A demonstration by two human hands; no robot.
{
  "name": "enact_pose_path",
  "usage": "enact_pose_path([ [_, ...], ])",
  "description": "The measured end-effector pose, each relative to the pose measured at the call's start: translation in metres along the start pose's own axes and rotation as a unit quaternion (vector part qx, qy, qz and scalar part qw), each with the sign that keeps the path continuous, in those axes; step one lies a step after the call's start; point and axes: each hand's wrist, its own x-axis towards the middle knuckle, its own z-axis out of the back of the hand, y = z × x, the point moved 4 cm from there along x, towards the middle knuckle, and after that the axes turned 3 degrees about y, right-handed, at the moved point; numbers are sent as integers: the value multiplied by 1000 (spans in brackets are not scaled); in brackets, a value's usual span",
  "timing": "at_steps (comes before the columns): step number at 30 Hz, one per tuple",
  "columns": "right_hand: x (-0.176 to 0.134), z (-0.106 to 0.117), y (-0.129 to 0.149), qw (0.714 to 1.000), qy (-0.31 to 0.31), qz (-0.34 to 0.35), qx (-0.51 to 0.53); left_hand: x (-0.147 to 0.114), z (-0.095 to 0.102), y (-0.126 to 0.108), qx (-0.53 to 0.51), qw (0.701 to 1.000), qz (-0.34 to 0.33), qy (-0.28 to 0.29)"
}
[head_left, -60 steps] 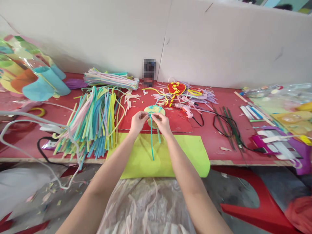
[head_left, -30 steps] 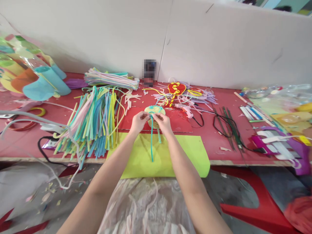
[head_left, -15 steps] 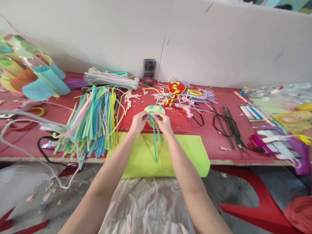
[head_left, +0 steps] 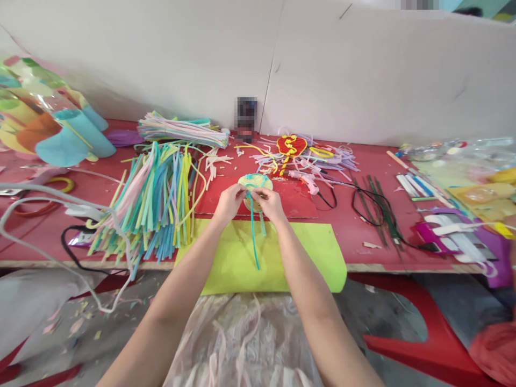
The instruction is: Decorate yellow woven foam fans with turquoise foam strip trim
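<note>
Both my hands meet over a round pale-yellow coiled piece (head_left: 258, 181) edged with teal, near the middle of the table. A teal pipe cleaner (head_left: 253, 236) hangs down from between them, its free end over the yellow-green sheet (head_left: 314, 258). My left hand (head_left: 231, 201) pinches the teal strip near its top, fingertips closed. My right hand (head_left: 269, 203) is also closed in a pinch on the strip, at the round piece's front. A shorter teal strip (head_left: 263, 224) dangles from the round piece. My fingertips partly cover where strip and disc meet.
On the left lies a large heap of coloured pipe cleaners (head_left: 157, 199), with another bundle (head_left: 183, 130) behind. A pink glue gun (head_left: 308, 183) rests right of the red board (head_left: 298, 203). Its black cord (head_left: 365, 215) loops rightward. A red-and-yellow piece (head_left: 292, 145) lies on lilac strips. White cables (head_left: 116, 236) cross the left side.
The hanging teal pipe cleaner has shifted slightly left and now bends a little more. My hands stay almost in the same place.
</note>
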Motion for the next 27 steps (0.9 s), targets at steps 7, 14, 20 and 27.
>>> enact_pose_path([
  [7, -1, 1, 1, 999, -32, -7, -5, 0, -3, 4, -84, 995, 58, 13],
  [14, -1, 2, 4, 998, -56, 2, 16, -1, -9, 8, -156, 983, 97, 18],
  [20, -2, 1, 4, 997, -55, -19, 45, 0, -8, 10, -186, 976, 113, -3],
  [27, -2, -1, 8, 998, -31, -26, 48, 0, -8, 9, -171, 980, 104, -5],
])
